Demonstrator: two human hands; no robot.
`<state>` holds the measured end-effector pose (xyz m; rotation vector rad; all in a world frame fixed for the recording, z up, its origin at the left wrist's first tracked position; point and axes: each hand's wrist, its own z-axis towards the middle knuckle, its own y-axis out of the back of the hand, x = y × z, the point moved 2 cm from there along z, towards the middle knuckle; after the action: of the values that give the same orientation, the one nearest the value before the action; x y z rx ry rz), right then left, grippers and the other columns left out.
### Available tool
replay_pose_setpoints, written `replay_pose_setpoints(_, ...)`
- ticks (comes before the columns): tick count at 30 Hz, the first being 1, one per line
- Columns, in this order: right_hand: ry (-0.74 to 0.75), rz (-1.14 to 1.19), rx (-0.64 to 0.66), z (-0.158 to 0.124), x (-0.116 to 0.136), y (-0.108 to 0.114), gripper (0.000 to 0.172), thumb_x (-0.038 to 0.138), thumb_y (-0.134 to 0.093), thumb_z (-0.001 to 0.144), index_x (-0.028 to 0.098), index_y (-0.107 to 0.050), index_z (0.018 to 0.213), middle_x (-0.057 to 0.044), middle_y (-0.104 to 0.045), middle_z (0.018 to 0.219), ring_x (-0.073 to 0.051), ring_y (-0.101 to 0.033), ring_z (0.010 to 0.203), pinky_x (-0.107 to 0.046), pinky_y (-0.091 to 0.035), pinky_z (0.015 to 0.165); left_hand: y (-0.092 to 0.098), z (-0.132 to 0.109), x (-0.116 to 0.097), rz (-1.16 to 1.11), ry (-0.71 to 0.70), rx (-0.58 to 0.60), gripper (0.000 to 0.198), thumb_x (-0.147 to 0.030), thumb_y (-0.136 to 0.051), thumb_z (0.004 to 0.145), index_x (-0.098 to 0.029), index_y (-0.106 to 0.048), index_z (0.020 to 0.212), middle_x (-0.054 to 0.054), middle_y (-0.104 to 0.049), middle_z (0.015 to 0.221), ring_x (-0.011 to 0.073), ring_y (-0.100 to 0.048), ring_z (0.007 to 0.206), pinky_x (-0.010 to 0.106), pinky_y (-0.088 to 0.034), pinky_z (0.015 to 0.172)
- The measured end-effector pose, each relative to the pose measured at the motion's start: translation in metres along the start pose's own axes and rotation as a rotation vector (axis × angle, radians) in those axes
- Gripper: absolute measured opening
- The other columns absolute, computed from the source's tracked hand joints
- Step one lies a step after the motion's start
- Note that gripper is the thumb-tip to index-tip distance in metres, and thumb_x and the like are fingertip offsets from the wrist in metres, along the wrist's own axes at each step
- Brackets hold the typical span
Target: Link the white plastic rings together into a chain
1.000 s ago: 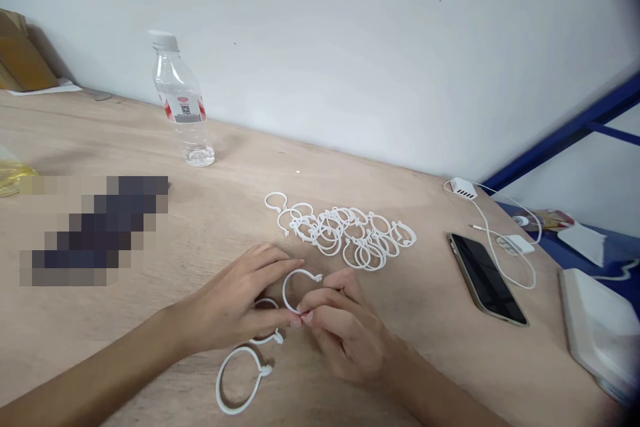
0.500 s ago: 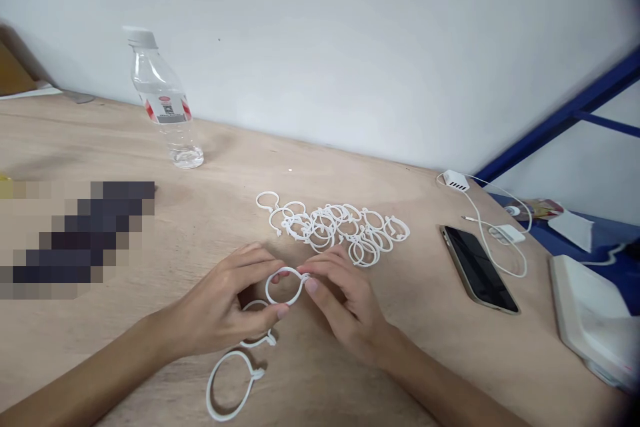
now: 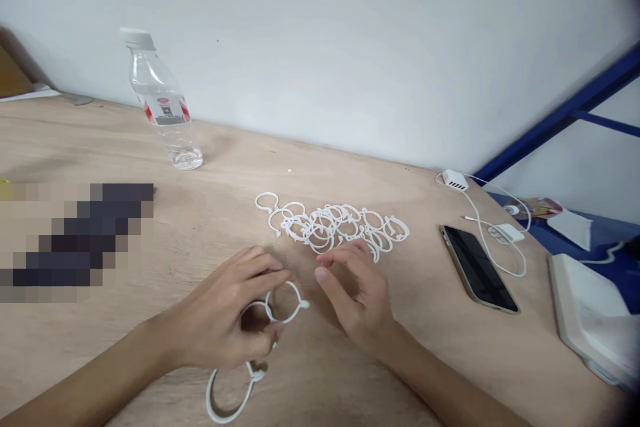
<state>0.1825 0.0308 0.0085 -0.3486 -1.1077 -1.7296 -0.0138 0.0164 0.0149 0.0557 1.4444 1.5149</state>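
Observation:
My left hand [image 3: 230, 310] holds a white plastic ring [image 3: 301, 295] by its left side, between thumb and fingers; the ring's small clasp points right and looks closed. Behind those fingers a second white ring shows in part. My right hand [image 3: 357, 290] is apart from the held ring, thumb and index finger spread with nothing between them. Just beyond it lies a loose pile of several white rings [image 3: 323, 220], its near edge partly hidden by the fingers. Another ring [image 3: 210, 397] with a clasp rests on the table below my left hand, which covers its top.
On the wooden table [image 3: 240, 167], a clear plastic bottle [image 3: 167, 110] stands at the back left. A phone [image 3: 477, 267], a white charger [image 3: 455, 180] with cables, and a white device [image 3: 580, 313] lie to the right. A pixelated dark patch covers the left.
My right hand has let go of the ring's clasp end and moved slightly right, its fingers parting. The ring stays in my left hand, which has shifted slightly down.

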Motion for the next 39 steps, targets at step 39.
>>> replay_pose_setpoints(39,0.342,-0.166,0.250,-0.005,0.008,-0.012,0.014,0.007,-0.043,0.090,0.018,-0.051,0.090,-0.005,-0.059,0.086,-0.019,-0.048,0.084,-0.038,-0.043,0.079,-0.003,-0.003,0.012,0.067,0.135,-0.028,0.052,-0.018,-0.035,0.097,-0.029,-0.024,0.146,0.002,-0.034,0.151,0.0239,-0.029,0.135,0.044,-0.031,0.111)
